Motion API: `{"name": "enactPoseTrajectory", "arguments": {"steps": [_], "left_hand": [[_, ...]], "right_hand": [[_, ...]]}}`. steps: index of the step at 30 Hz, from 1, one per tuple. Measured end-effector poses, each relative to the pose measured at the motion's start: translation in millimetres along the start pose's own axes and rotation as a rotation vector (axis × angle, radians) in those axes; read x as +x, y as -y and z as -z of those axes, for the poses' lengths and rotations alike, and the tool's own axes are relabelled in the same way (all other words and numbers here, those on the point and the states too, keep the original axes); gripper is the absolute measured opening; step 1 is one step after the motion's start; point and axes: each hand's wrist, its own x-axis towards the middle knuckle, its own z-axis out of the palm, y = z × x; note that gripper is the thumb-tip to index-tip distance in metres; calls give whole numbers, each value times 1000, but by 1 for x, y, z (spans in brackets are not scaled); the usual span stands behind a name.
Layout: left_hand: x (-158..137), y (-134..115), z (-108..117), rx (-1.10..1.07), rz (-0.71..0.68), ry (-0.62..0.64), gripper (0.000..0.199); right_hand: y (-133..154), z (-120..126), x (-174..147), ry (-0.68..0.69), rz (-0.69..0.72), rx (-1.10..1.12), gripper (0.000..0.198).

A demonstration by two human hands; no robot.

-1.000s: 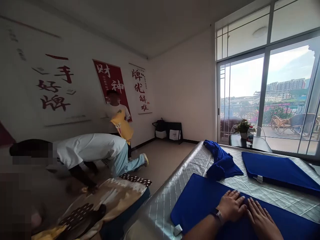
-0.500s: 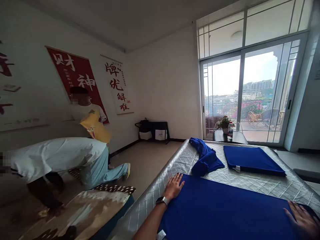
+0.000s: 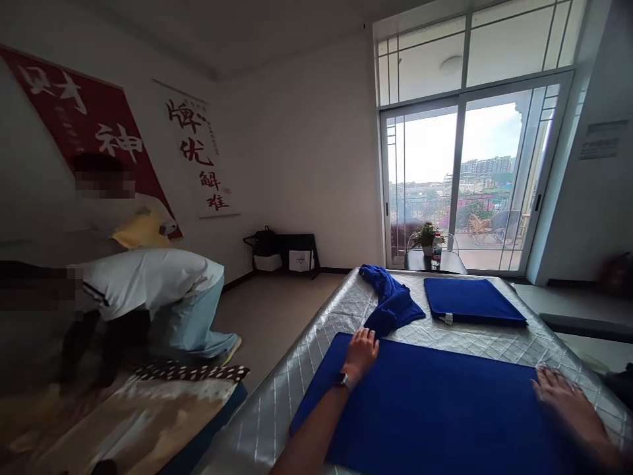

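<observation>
Blue cloth (image 3: 435, 409) spread flat on a silver mattress (image 3: 264, 419).
Head view: the left hand (image 3: 362, 354) has been shifted inward from the far-left corner; the right hand (image 3: 564, 396) is laid at the right edge. Fingers are left loose, grasping nothing; the fabric seems already smooth.

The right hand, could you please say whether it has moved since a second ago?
Yes, rightward: the right hand was below the white tag of the far folded blue cloth; now it appears right of that whole cloth.

Plant (image 3: 424, 232) beside bottle (image 3: 436, 251) — red scroll (image 3: 89, 109)
</observation>
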Motion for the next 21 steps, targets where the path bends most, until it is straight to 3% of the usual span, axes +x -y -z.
{"name": "enactPoseTrajectory", "arguments": {"steps": [3,5,7,10,13,16,19,21], "left_hand": [[9,-72,-26,-96,-203,59,52],[10,-105,-41,-135,-277,99,59],[8,-118,-51,-151,-300,124,64],[2,-97,-51,-150,-283,152,61],[-9,-44,-35,-111,-191,149,59],[-20,20,-12,-40,-49,128,59],[-28,71,5,15,60,126,57],[-30,91,7,36,98,130,56]], "right_hand": [[99,36,4,148,74,-48,74],[162,52,6,218,129,17,71],[210,59,6,271,183,80,70],[248,56,4,324,218,152,70],[254,46,3,328,218,196,71],[232,37,4,310,205,192,73],[180,29,6,306,155,116,76],[133,25,6,316,106,50,77]]}}
